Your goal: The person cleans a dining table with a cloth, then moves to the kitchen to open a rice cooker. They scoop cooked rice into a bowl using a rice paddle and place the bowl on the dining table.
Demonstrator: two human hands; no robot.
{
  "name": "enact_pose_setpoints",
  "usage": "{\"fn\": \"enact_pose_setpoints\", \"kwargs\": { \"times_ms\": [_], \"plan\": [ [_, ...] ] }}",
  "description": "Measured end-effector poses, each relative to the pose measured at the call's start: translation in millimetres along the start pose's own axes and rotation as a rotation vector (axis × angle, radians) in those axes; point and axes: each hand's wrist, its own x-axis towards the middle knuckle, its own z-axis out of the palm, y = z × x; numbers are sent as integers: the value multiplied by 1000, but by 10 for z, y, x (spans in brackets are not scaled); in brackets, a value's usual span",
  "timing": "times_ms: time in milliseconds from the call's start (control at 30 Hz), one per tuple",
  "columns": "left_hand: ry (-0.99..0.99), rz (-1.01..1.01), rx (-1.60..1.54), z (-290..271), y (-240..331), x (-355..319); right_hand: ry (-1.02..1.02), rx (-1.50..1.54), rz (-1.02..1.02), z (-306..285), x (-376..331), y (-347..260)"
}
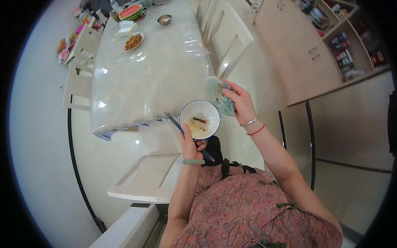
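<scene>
My left hand (189, 142) grips a white bowl (189, 110) with a blue rim, thumb over its near left edge. Food scraps and a dark brown piece lie inside the bowl. A pair of dark chopsticks (173, 121) is held in the same hand, passing beneath the bowl with ends showing on both sides. Up and to the right of the bowl, my right hand (240, 100) is closed on a crumpled pale green cloth (223, 97), held by the corner of the table (157, 82). Bowl and cloth are a little apart.
On the far part of the table stand a plate of food (133, 42), a small metal bowl (164, 19), a white tissue pack (127, 28) and a cut watermelon (130, 12). White chairs (229, 39) flank it; another chair (144, 175) is near my left arm. Cabinets (297, 49) line the right.
</scene>
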Motion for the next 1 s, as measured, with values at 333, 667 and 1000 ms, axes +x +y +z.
{"fn": "enact_pose_setpoints", "kwargs": {
  "times_ms": [333,667,1000],
  "plan": [
    [179,36,-52,119,394,1272,189,-145,96,-139,1981,936],
    [387,87,-153,201,497,1809,185,-1033,-289,-273,2776,1704],
    [581,179,-261,497,635,2421,-296,-930,-126,482,3699,1501]
  ]
}}
